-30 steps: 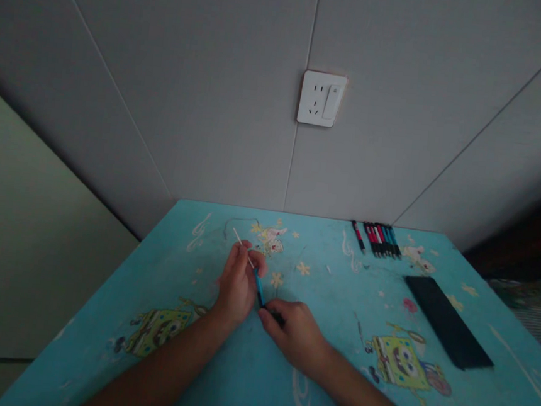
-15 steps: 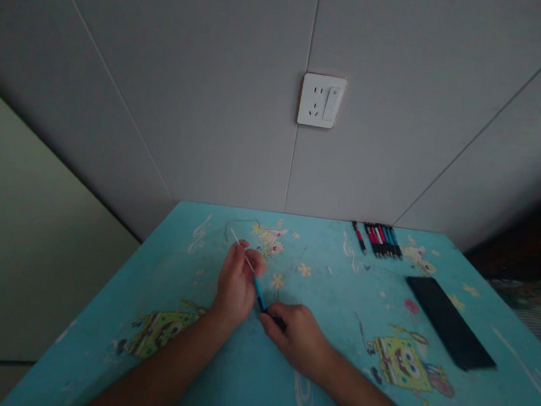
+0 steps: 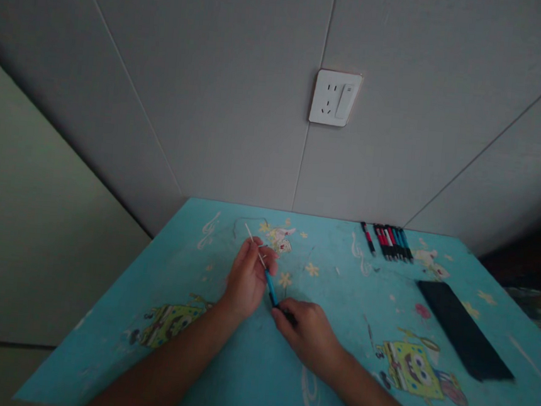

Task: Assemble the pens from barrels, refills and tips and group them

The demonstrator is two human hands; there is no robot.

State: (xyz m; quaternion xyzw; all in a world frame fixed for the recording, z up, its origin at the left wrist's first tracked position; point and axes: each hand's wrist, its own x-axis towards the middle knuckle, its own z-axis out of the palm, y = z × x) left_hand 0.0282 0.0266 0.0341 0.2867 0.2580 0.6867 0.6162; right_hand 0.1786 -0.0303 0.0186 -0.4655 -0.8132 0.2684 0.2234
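Note:
My left hand [image 3: 246, 284] pinches a thin white pen refill [image 3: 249, 231] between thumb and fingers, its free end pointing up and away from me. The refill's near end meets the top of a blue and black pen barrel [image 3: 271, 287]; how far it sits inside, I cannot tell. Lower and to the right, my right hand [image 3: 310, 331] is closed around the black part of that barrel. Both hands are just above the table, and the pen slants between them.
Several red, blue and black pens [image 3: 392, 243] lie in a row at the back right, with one red and black pen [image 3: 368, 239] beside them. A dark flat pouch [image 3: 465, 330] lies on the right of the patterned blue table [image 3: 352, 400]. A socket [image 3: 335, 98] is on the wall.
The camera has turned slightly left, so the whole scene sits farther right in the picture. Both hands keep nearly the same hold on the refill and barrel.

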